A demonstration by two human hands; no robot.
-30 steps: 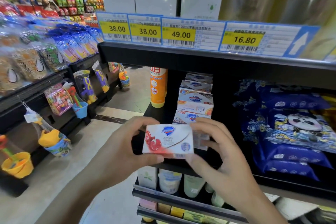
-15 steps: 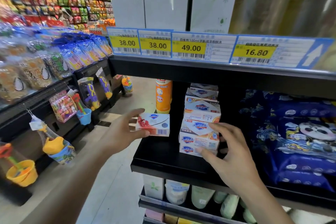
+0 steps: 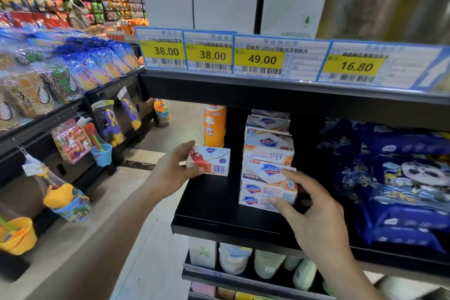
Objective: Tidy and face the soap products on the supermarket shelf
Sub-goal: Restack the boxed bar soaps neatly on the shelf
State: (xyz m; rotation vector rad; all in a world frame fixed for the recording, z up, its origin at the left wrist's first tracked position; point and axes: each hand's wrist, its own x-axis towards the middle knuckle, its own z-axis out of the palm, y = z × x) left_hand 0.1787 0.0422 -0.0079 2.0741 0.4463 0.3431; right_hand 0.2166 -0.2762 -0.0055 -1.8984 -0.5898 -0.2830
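Note:
My left hand (image 3: 171, 170) grips a white soap box with a red pomegranate print (image 3: 211, 160), held just above the black shelf (image 3: 214, 209) at its left end, barcode side toward me. To its right stands a stack of white, orange-trimmed soap boxes (image 3: 267, 153), several high and slightly askew. My right hand (image 3: 314, 212) rests on the lower boxes of that stack (image 3: 260, 193), thumb at the bottom front corner and fingers spread over the right side.
An orange spray can (image 3: 214, 126) stands behind the held box. Blue panda-print packs (image 3: 401, 178) fill the shelf's right part. Price tags (image 3: 258, 59) line the shelf above. Bottles (image 3: 233, 258) sit below. Snack racks and hanging toys (image 3: 73, 139) border the aisle on the left.
My left hand carried the pomegranate soap box away from in front of me up to the shelf's left end. My right hand let go of it and moved onto the stack.

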